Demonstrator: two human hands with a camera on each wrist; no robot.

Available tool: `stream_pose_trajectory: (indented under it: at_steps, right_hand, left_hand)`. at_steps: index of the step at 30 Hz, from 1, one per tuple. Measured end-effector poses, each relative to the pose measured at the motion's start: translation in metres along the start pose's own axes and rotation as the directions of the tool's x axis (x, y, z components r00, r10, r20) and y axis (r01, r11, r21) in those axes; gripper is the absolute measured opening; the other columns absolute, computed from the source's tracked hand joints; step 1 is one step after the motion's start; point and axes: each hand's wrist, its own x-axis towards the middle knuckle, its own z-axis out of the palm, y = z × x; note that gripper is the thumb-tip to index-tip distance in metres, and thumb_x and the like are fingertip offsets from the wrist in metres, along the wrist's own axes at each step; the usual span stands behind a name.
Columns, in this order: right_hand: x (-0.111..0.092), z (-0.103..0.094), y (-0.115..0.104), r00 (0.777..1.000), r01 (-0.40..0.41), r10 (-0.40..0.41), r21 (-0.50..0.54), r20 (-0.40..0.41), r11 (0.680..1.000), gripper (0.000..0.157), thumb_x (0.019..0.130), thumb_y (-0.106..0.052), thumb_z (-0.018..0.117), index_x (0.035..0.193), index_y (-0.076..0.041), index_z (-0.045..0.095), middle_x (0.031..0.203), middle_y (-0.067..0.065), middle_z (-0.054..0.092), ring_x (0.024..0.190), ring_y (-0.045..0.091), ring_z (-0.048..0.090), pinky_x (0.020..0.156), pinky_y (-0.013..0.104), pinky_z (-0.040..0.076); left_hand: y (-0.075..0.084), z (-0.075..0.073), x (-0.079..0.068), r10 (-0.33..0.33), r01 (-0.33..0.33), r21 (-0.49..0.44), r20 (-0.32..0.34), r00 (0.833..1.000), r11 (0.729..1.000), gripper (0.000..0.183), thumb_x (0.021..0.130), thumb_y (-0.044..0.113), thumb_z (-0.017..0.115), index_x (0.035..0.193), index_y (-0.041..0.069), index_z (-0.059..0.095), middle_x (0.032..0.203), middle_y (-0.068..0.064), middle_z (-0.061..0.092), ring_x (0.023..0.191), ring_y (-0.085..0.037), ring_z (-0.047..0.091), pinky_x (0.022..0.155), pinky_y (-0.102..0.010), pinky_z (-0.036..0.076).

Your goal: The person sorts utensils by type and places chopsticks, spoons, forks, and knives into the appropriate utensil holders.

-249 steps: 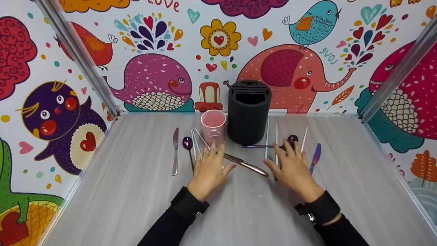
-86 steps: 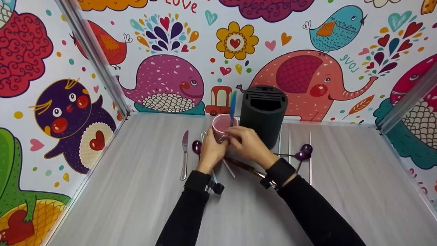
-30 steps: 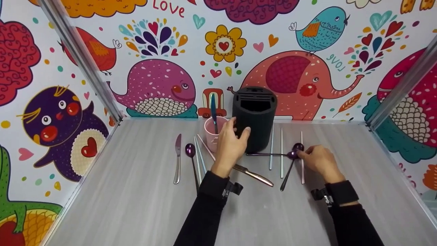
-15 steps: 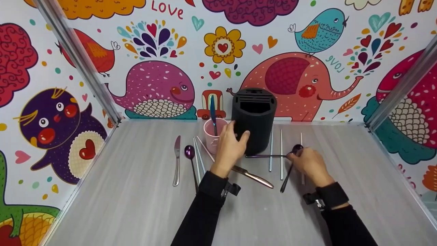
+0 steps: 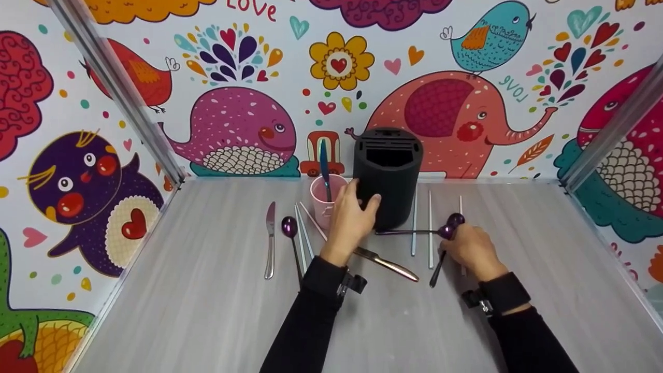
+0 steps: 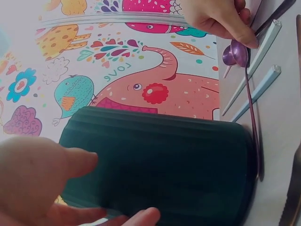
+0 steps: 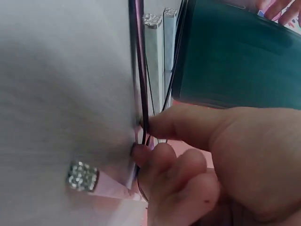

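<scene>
My right hand (image 5: 474, 248) pinches the dark handle of a purple spoon (image 5: 438, 268) between thumb and finger, just below its bowl. That spoon lies slanted across a second purple spoon (image 5: 409, 232), their bowls together. In the right wrist view, thumb and fingertips meet on the thin handle (image 7: 140, 70). My left hand (image 5: 349, 223) rests at the side of the black utensil holder (image 5: 391, 194), thumb spread from the loose fingers. Left of the holder is a pink cup (image 5: 321, 210), with a blue knife (image 5: 325, 163) standing in it.
Left on the table lie a silver knife (image 5: 270, 243), a purple spoon (image 5: 289, 227) and several chopsticks, partly under the left arm. A copper-coloured knife (image 5: 388, 267) lies in front of the holder. Chopsticks (image 5: 430, 233) lie right of it. A patterned wall (image 5: 248, 129) stands behind.
The blue knife, first lying at the right, now stands in the pink cup. My left hand moved to the holder. My right hand slid from the spoon bowls down to one handle.
</scene>
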Motion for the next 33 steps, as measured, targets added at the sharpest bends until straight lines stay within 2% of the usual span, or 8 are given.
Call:
stream_pose_trajectory:
  at_steps: [4, 7, 13, 17, 22, 27, 33]
  right_hand:
    - [0.003, -0.002, 0.004, 1.0, -0.005, 0.006, 0.02, -0.021, 1.0, 0.028, 0.092, -0.023, 0.076, 0.077, 0.0, 0.068, 0.078, 0.017, 0.066, 0.066, 0.03, 0.063, 0.055, 0.035, 0.049]
    - [0.005, -0.003, 0.008, 0.999, -0.042, 0.042, 0.054, -0.005, 0.998, 0.03, 0.091, -0.025, 0.077, 0.081, 0.001, 0.068, 0.082, 0.018, 0.066, 0.07, 0.031, 0.064, 0.056, 0.035, 0.05]
    - [0.008, -0.006, 0.013, 0.994, -0.109, 0.105, 0.121, 0.037, 0.987, 0.029, 0.093, -0.031, 0.077, 0.087, -0.003, 0.07, 0.069, 0.006, 0.07, 0.06, 0.02, 0.069, 0.056, 0.032, 0.052]
    - [0.009, -0.01, 0.018, 0.994, -0.106, 0.103, 0.148, 0.027, 0.983, 0.032, 0.097, -0.032, 0.076, 0.094, -0.001, 0.072, 0.072, 0.005, 0.071, 0.059, 0.016, 0.069, 0.056, 0.031, 0.053]
    - [0.012, -0.013, 0.02, 0.997, -0.081, 0.083, 0.187, -0.005, 0.979, 0.029, 0.1, -0.028, 0.071, 0.096, 0.001, 0.073, 0.076, 0.006, 0.073, 0.058, 0.014, 0.07, 0.055, 0.03, 0.057]
    - [0.013, -0.016, 0.018, 0.996, -0.054, 0.068, 0.219, -0.058, 0.974, 0.026, 0.101, -0.026, 0.068, 0.093, -0.002, 0.074, 0.075, 0.004, 0.072, 0.061, 0.014, 0.068, 0.055, 0.029, 0.055]
    - [0.01, -0.02, 0.008, 0.979, 0.055, -0.005, 0.241, -0.203, 0.969, 0.023, 0.102, -0.02, 0.067, 0.098, 0.0, 0.076, 0.081, 0.009, 0.073, 0.065, 0.016, 0.065, 0.055, 0.027, 0.052]
  left_hand:
    - [0.0, 0.0, 0.001, 0.002, -0.002, -0.004, 0.002, 1.0, 1.0, 0.067, 0.109, 0.037, 0.068, 0.164, 0.004, 0.049, 0.161, -0.019, 0.057, 0.132, -0.034, 0.073, 0.113, -0.05, 0.058]
    - [-0.001, 0.0, 0.001, 0.004, -0.004, -0.003, 0.003, 1.0, 1.0, 0.067, 0.109, 0.037, 0.068, 0.164, 0.004, 0.048, 0.161, -0.02, 0.057, 0.132, -0.034, 0.073, 0.114, -0.05, 0.058]
    - [0.0, 0.0, 0.001, -0.009, 0.008, 0.02, 0.008, 1.0, 1.0, 0.068, 0.109, 0.038, 0.067, 0.166, 0.005, 0.047, 0.163, -0.018, 0.055, 0.134, -0.033, 0.071, 0.116, -0.052, 0.056]
    - [0.001, 0.0, 0.0, -0.019, 0.019, 0.023, 0.016, 1.0, 1.0, 0.068, 0.11, 0.039, 0.066, 0.167, 0.007, 0.046, 0.164, -0.018, 0.055, 0.135, -0.033, 0.071, 0.117, -0.052, 0.056]
    - [0.002, 0.0, 0.0, -0.03, 0.03, 0.021, 0.015, 0.999, 0.999, 0.069, 0.11, 0.038, 0.067, 0.167, 0.007, 0.046, 0.164, -0.017, 0.054, 0.135, -0.033, 0.071, 0.117, -0.051, 0.056]
    - [0.001, 0.002, 0.002, -0.032, 0.032, 0.028, -0.002, 1.0, 0.999, 0.068, 0.11, 0.037, 0.067, 0.167, 0.007, 0.046, 0.161, -0.016, 0.057, 0.137, -0.031, 0.069, 0.117, -0.05, 0.056]
    - [-0.003, 0.006, 0.005, -0.013, 0.014, 0.023, -0.045, 0.999, 1.0, 0.066, 0.11, 0.036, 0.068, 0.166, 0.008, 0.047, 0.163, -0.016, 0.056, 0.147, -0.03, 0.06, 0.127, -0.053, 0.047]
